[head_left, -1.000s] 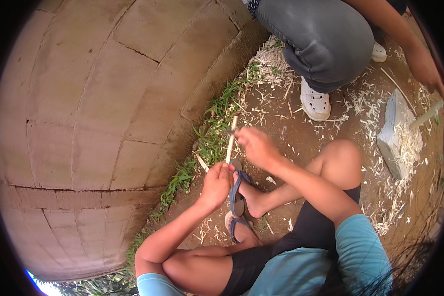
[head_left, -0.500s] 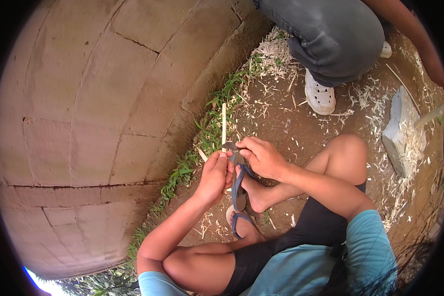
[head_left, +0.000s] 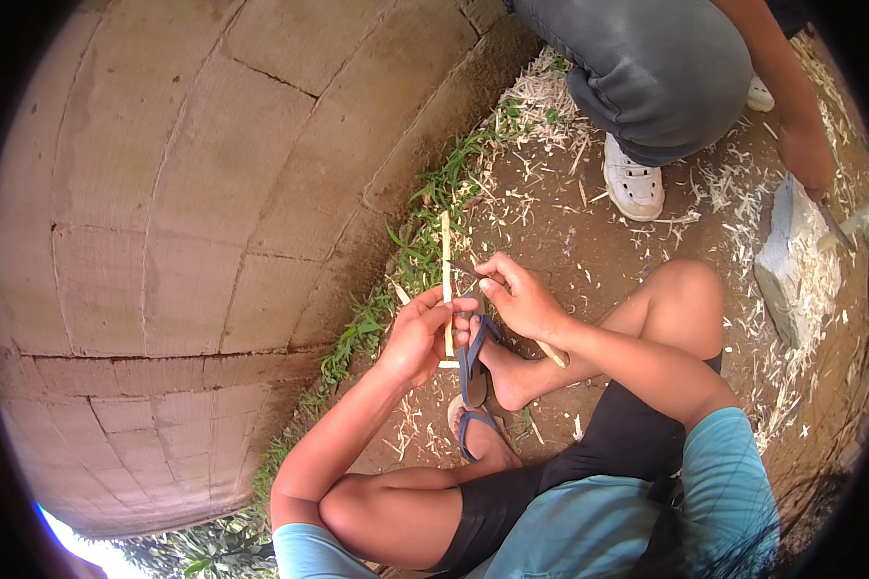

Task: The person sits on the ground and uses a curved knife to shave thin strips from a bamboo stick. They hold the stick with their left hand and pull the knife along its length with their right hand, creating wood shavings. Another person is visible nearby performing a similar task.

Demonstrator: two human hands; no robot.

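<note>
My left hand (head_left: 421, 335) is closed around a thin, pale wooden stick (head_left: 446, 246), which stands out beyond the fingers and shows again below them. In my right hand (head_left: 525, 301) is a knife; its dark blade (head_left: 463, 267) lies against or just beside the stick, above my left fingers. The pale handle (head_left: 553, 354) of the knife pokes out under my right wrist. Both hands are over my sandaled feet, close to a blue-strapped sandal (head_left: 471, 381).
A block wall (head_left: 183, 193) rises on the left, with green weeds (head_left: 352, 338) along its base. Opposite me crouches a person in grey trousers (head_left: 661, 72) and a white clog (head_left: 634, 183). Their hand (head_left: 807, 159) holds a blade by a grey stone (head_left: 782, 265). Shavings (head_left: 550, 101) litter the soil.
My right hand has tilted and lifted slightly, so the blade sits higher along the stick and the knife handle now shows. The other person's hand has come down toward the stone with a blade.
</note>
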